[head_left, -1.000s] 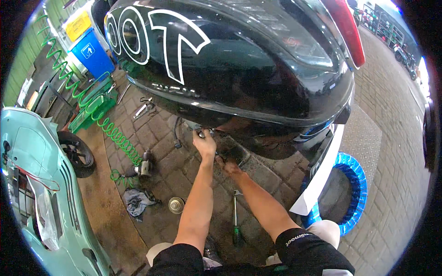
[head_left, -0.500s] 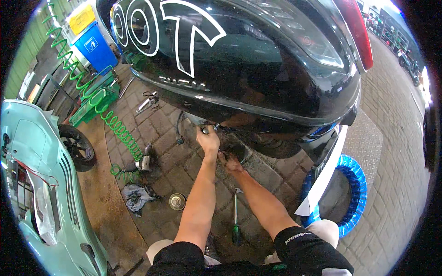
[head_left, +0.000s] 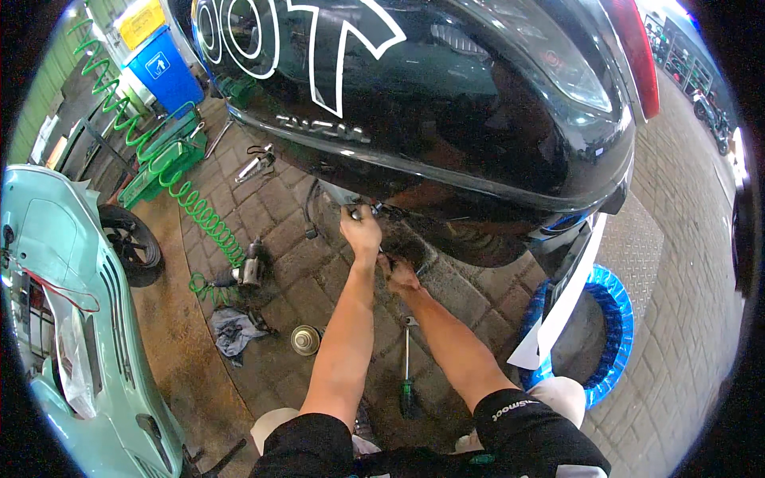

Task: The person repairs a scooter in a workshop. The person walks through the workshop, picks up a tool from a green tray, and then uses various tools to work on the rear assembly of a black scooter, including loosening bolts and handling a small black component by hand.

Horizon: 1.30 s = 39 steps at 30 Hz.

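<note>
Under the black scooter body [head_left: 446,119], my left hand [head_left: 362,231] is raised to its lower edge. The fingers are curled around a small dark and metallic piece that I cannot make out. Just below and to the right is my right hand [head_left: 400,275], closed, its fingers bent inward near the left wrist. What it holds, if anything, is hidden. A dark cable [head_left: 309,211] hangs down left of my left hand. On the paving between my forearms lies a green-handled screwdriver [head_left: 407,390], its tip by a small wrench end [head_left: 411,321].
Left on the floor are a round tin [head_left: 305,340], a crumpled rag [head_left: 235,333] and an air impact wrench [head_left: 252,267] on a green coiled hose [head_left: 203,215]. A mint-green scooter [head_left: 72,239] stands far left, a green toolbox [head_left: 163,171] behind. A blue-wrapped tyre [head_left: 620,342] lies right.
The view has shifted slightly, so the scooter body sits a little higher and to the right. Both hands keep nearly the same place and grip, with the left slightly higher.
</note>
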Available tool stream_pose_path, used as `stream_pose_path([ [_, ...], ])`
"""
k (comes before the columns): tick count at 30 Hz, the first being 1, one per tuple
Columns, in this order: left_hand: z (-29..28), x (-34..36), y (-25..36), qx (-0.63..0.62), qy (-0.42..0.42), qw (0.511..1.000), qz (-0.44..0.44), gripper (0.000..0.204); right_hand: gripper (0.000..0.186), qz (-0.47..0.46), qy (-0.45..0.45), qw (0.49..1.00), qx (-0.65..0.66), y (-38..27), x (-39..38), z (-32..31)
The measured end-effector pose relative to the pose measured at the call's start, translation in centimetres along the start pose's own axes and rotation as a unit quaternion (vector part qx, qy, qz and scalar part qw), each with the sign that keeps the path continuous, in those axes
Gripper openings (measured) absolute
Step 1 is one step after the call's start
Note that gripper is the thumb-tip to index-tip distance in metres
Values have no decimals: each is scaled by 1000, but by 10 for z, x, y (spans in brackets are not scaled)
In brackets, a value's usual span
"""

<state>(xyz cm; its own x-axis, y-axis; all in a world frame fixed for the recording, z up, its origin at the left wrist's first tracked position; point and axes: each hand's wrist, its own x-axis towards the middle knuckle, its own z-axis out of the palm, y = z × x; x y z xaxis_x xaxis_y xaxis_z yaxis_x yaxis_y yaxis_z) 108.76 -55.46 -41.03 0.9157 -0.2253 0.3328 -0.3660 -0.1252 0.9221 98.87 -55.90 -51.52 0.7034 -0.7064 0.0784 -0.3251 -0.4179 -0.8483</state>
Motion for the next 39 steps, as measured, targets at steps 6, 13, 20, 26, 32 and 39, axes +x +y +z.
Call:
stream_pose_path([
  [6, 2, -3, 7, -9, 45, 999, 3, 24, 46, 26, -77, 997, 17, 5, 6, -3],
  [13, 0, -4, 14, -1, 48, 999, 4, 23, 48, 80, -69, 993, -58, 13, 9, 8],
  [20, -1, -2, 10, -26, 16, 999, -30, 24, 50, 80, -98, 992, -30, -1, 2, -8],
  [26, -1, -1, 12, 7, 28, 999, -28, 29, 54, 87, -122, 981, -126, 7, 8, 6],
  [32, -3, -3, 20, 4, 17, 999, -39, 29, 48, 10, -59, 998, -25, -1, 3, -6],
  [39, -1, -1, 14, 18, 36, 999, -17, 28, 46, 21, -30, 999, -33, 8, 0, 1],
])
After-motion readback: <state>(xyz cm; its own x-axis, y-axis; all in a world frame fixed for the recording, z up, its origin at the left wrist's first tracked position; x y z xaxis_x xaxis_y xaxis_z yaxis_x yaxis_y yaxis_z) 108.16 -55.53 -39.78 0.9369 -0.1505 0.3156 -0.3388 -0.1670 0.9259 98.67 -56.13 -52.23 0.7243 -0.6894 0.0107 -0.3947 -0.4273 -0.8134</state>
